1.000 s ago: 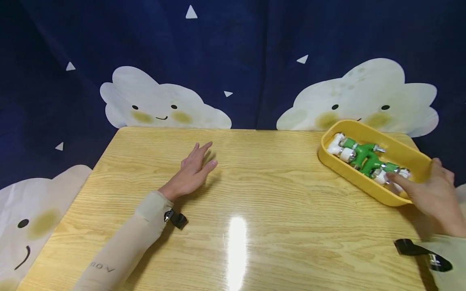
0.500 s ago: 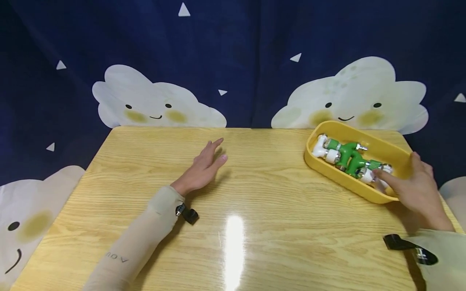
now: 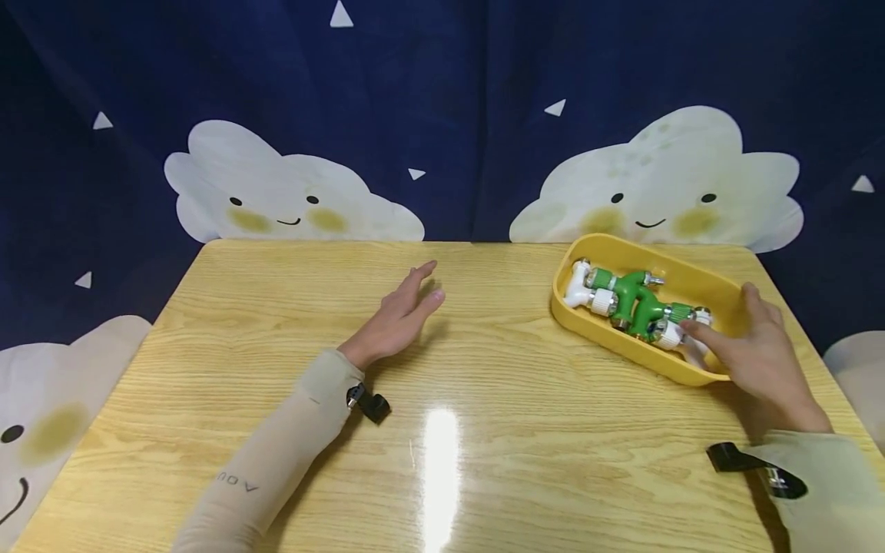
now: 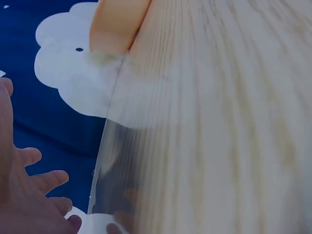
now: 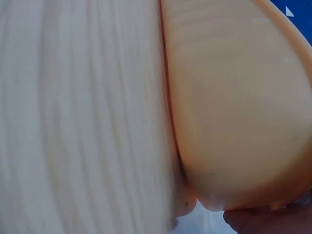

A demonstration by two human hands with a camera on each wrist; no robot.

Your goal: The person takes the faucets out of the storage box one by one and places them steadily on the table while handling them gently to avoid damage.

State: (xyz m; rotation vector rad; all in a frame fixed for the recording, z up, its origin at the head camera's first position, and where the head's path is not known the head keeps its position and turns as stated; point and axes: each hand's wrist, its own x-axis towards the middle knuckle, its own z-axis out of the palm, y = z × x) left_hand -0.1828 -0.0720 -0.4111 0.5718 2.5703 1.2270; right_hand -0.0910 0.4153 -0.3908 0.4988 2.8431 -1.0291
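Yellow bin (image 3: 622, 347) is seen at right on the table (image 3: 297, 303), toward the far side; green-and-white fittings (image 3: 628, 292) are carried inside it. Its long axis is slanted, far left end to near right end. That near right end is gripped by the right hand (image 3: 764, 357), clearly the nearer of the 2: thumb reached over the rim to the inside, fingers placed outside. Whether a fitting is touched by the thumb cannot be told. Left hand (image 3: 397, 319) is held left of the bin, well apart, with table surface between; fingers are extended and parted, nothing held. So the bin's ungripped end is turned toward the left hand's side.

Fittings are shown in the head view only. In the right wrist view, just the bin's outer wall, part of the hand at lower right and a thin dark seam along the table are shown; whether any lift is present cannot be told. In the left wrist view, spread fingers and 1 part of the bin are caught.
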